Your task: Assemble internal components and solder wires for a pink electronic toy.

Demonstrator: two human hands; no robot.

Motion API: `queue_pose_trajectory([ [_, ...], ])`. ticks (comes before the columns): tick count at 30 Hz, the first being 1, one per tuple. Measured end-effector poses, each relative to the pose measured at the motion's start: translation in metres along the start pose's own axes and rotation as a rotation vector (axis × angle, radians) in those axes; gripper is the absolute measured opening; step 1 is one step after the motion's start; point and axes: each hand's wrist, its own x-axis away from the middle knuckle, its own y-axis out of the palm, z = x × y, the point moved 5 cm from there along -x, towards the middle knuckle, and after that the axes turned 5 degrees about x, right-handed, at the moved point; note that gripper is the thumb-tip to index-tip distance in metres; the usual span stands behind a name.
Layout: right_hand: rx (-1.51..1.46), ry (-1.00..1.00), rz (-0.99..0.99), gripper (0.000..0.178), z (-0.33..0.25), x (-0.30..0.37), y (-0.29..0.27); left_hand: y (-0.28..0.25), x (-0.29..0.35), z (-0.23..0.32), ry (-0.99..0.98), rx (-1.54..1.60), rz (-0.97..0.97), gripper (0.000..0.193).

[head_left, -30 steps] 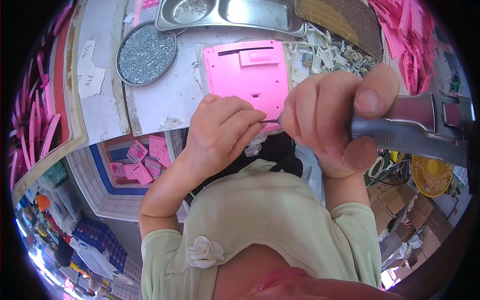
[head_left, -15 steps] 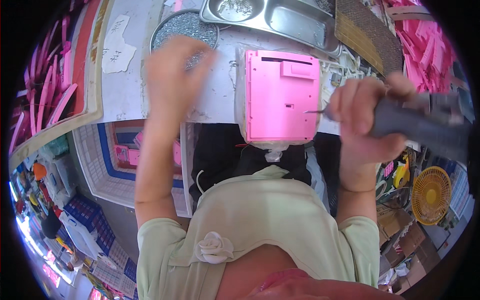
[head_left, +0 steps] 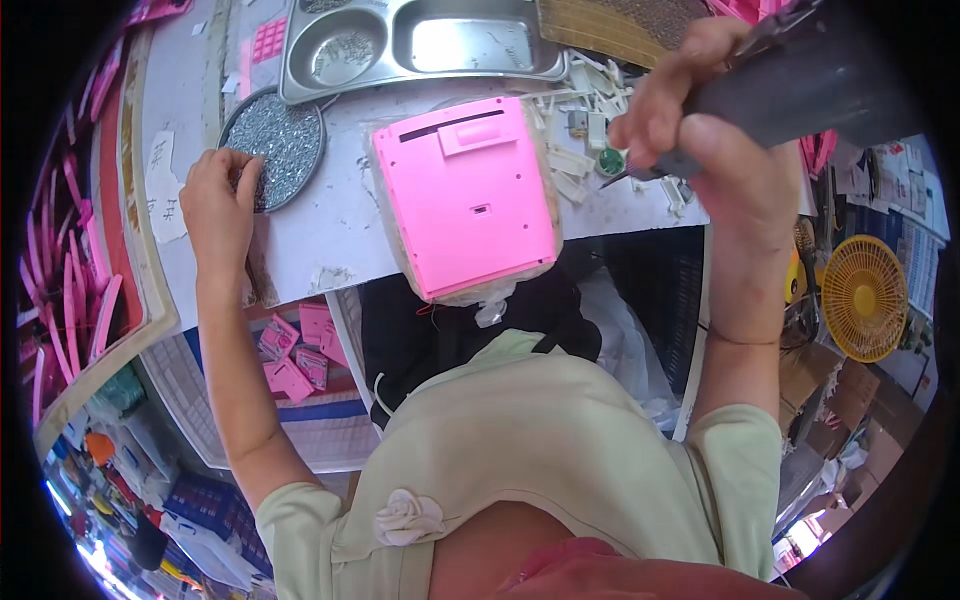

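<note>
My left hand [head_left: 222,195] is at the near-left rim of a round dish of small silver screws [head_left: 282,150], with fingers curled and thumb close to the forefinger. Anything pinched there is too small to make out. Raised at the right, my right hand [head_left: 715,130] is wrapped around a dark grey electric screwdriver [head_left: 790,85], whose thin bit points left and down. Between the hands, a pink plastic housing [head_left: 470,215] lies on a plastic-wrapped pad at the table's front edge. It has a long slot, a raised block and small holes. The screwdriver bit is apart from it.
A steel compartment tray [head_left: 465,45] stands behind the housing. White plastic parts [head_left: 575,165] and a small green round item [head_left: 610,161] lie to its right. Below the table, a white crate [head_left: 345,440] holds pink pieces. A yellow fan [head_left: 864,298] stands at the right.
My left hand has come from above the screw dish to its near-left rim. The right hand and screwdriver have lifted away from the housing. The whole view has shifted and turned.
</note>
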Motion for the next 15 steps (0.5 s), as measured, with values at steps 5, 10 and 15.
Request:
queue_pose_trajectory([
  [5,-0.124,-0.048,0.044,0.045,0.017,0.025,0.011,-0.008,-0.007,0.009,0.038,-0.012,0.029,0.02],
  [10,-0.184,-0.029,0.153,0.042,0.011,0.04,0.022,-0.012,-0.012,0.001,0.018,-0.019,0.039,0.028],
  [15,-0.143,0.016,0.203,0.036,0.018,0.061,0.031,-0.007,0.006,0.044,-0.027,0.36,-0.061,0.023],
])
